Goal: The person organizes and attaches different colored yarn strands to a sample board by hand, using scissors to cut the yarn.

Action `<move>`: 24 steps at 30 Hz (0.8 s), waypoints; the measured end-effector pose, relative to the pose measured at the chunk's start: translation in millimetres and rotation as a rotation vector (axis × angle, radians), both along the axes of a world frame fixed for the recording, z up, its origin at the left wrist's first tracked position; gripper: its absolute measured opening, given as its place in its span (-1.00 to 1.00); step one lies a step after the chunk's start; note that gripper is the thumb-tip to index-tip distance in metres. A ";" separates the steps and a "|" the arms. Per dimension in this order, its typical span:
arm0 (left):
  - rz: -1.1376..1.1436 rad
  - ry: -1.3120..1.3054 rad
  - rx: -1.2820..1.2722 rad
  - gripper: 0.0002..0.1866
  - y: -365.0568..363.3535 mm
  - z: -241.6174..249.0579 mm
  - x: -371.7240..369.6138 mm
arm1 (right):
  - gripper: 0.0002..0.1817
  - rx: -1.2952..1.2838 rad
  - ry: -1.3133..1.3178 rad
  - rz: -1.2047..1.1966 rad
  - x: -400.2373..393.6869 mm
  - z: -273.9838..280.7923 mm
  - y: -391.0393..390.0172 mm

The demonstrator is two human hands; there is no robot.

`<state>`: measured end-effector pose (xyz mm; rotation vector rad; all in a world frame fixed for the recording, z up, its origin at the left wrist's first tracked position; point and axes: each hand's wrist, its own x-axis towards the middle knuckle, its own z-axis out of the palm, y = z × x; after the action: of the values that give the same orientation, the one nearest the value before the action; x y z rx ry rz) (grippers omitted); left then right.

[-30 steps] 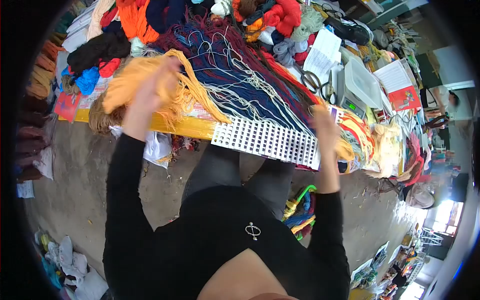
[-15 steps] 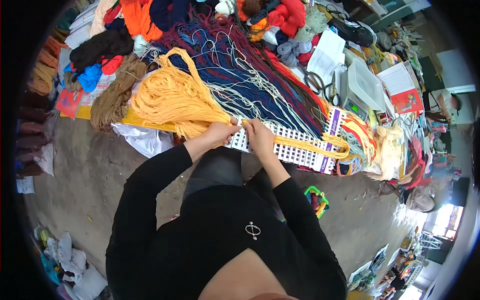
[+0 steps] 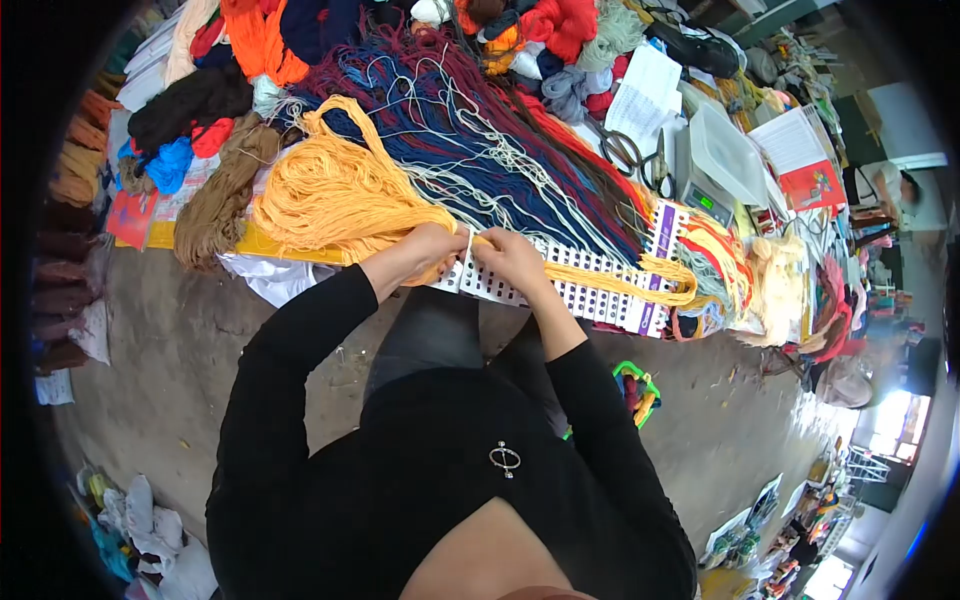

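A large hank of yellow-orange yarn (image 3: 325,190) lies at the table's front edge. My left hand (image 3: 432,250) is closed on the narrow end of this yarn. Fingers pinched, my right hand (image 3: 512,262) holds a yellow strand close to the left fingertips, over a white card with rows of holes (image 3: 598,292). From beneath the right hand, a yellow bundle (image 3: 620,287) runs along the card and loops at its purple-striped end. Behind the card fan out long navy, maroon and white threads (image 3: 470,130). The fingers hide exactly where yarn and card meet.
Brown yarn (image 3: 225,195) and orange yarn (image 3: 262,45) lie to the left. At the right are black scissors (image 3: 655,170), a scale with a clear plastic tray (image 3: 725,150) and papers (image 3: 645,95). A green basket (image 3: 650,395) stands on the floor.
Both hands stay at the card, with the fingers slightly shifted. The right hand has turned a little, its fingers now lying closer to the left hand. The view has moved slightly.
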<state>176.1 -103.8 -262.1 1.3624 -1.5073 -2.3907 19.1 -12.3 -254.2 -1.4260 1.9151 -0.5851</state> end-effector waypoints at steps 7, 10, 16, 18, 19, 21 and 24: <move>0.038 0.014 -0.504 -0.76 -9.7 -16.5 27.3 | -0.66 -0.016 0.140 -0.035 7.5 5.9 3.6; 0.166 0.029 -0.124 -0.71 -6.1 2.1 20.2 | -0.68 -0.019 0.115 -0.027 10.0 4.1 4.0; 0.164 -0.027 -0.131 -0.71 1.2 -9.1 15.5 | -0.71 -0.086 0.179 -0.062 14.6 -2.1 6.9; 0.171 0.045 -0.181 -0.71 -4.2 -8.3 20.5 | -0.72 -0.140 0.249 -0.072 19.5 -7.0 7.9; 0.158 0.191 0.047 -0.71 -15.6 -1.3 30.0 | -0.72 -0.171 0.275 -0.090 21.9 -10.8 9.2; 0.193 0.313 0.256 -0.69 -38.9 25.3 47.7 | -0.75 -0.248 0.296 -0.104 24.6 -12.5 10.3; 0.275 0.553 0.379 -0.70 -40.9 62.8 49.2 | -0.78 -0.295 0.285 -0.141 30.0 -4.9 14.0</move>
<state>225.3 -144.7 -199.2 0.7592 -0.7138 -2.6334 49.1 1.7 -259.1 -1.6383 2.2391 -0.7925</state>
